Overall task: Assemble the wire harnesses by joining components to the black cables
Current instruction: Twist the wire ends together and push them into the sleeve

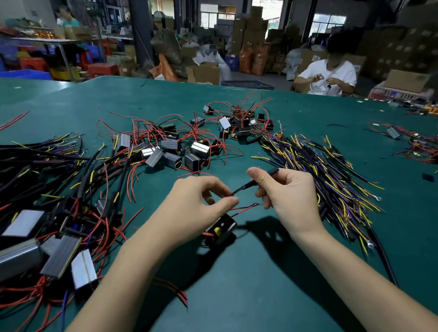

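My left hand (200, 206) pinches the end of a thin red wire between thumb and forefinger. That wire belongs to a small black component (221, 230) with a yellow part, lying on the green table (247, 293) just below my hands. My right hand (287, 197) grips a short black cable (255, 182) by its sleeve, its tip pointing left at the pinched wire end. A second red wire (246, 208) loops out between my hands.
Silver-and-black modules with red wires (175, 148) are piled at the centre. Finished cables and modules (42, 217) cover the left side. Black cables with yellow and purple leads (324, 174) lie at the right. A person in white (328, 76) sits beyond the table.
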Available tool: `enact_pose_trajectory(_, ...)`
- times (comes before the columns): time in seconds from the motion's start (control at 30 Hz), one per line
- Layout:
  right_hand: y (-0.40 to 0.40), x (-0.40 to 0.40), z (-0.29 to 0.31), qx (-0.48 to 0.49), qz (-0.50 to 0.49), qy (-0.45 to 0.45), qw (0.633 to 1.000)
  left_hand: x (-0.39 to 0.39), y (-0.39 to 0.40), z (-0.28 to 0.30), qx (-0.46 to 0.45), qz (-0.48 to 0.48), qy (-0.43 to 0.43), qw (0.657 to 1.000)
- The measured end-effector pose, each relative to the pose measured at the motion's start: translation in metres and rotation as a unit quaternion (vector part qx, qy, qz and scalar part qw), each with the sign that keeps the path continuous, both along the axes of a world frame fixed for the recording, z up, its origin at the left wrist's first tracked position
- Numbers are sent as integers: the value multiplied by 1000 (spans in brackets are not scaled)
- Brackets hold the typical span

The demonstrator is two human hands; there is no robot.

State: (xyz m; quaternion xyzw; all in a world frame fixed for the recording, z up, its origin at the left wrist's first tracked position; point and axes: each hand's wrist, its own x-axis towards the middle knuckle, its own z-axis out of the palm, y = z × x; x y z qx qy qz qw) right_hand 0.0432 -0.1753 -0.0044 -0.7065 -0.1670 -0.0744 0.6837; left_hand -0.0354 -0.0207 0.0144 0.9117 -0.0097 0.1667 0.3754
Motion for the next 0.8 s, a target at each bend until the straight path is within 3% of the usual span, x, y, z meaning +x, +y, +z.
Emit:
enact_pose_trajectory(0.07,-1,1,0,5,-3,3,1000,1,0,-1,-6,-6,18,1000)
enact_pose_trajectory(0.43,4,-7,-3,-40,43,-26,998,8,-13,-15,-230,47,19,972)
enact_pose_trajectory(0.67,1,-8,-4,-124,23,-115,985,9,1,-14,-78,11,57,995)
enact_pose_trajectory(0.8,5,-13,-10,-232,50,-198,951,6,7,-11,-142,-37,105,984)
